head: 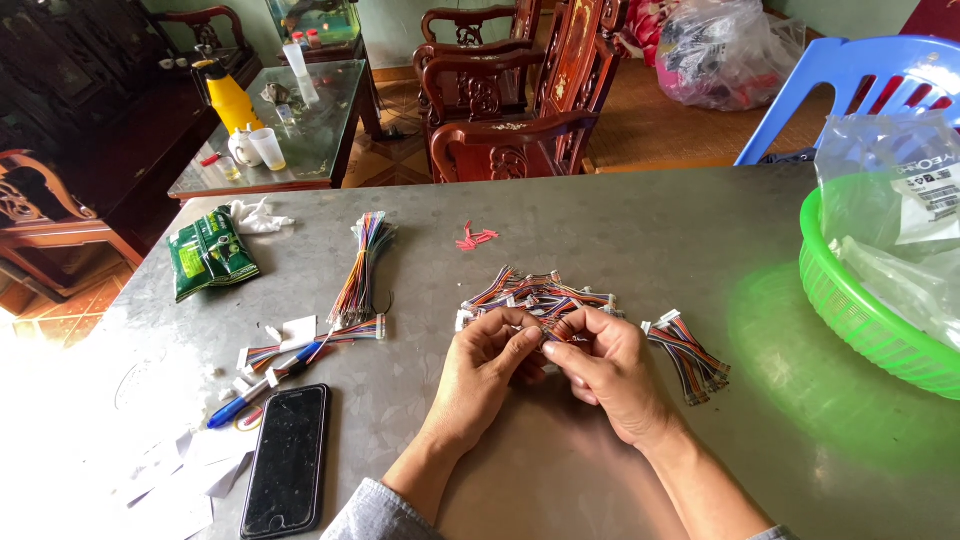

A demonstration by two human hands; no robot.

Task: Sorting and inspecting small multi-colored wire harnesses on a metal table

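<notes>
Multicoloured ribbon-wire harness (548,333) pinched between both hands, just above the grey metal counter (620,230). Left hand (487,362) closed on it with thumb and fingertips from one side; right hand (607,368) closed on the same piece from the other, so the grip meets in the middle over the wires. Directly beyond the grip, a loose heap of the same harnesses (540,292) with white plug ends; just to the right of the grip, a finished-looking bundle (690,358) lying apart. Far left of the grip, a long wire bunch (360,268), a blue pen (262,383) and a dark phone (288,458); far right, a green basket (860,320). Best handled, by the look of it, with a light pinch near the plug end rather than on the thin strands, wires kept flat and untwisted, hands held low over the counter, and the heap beyond left undisturbed so pieces stay separate.
</notes>
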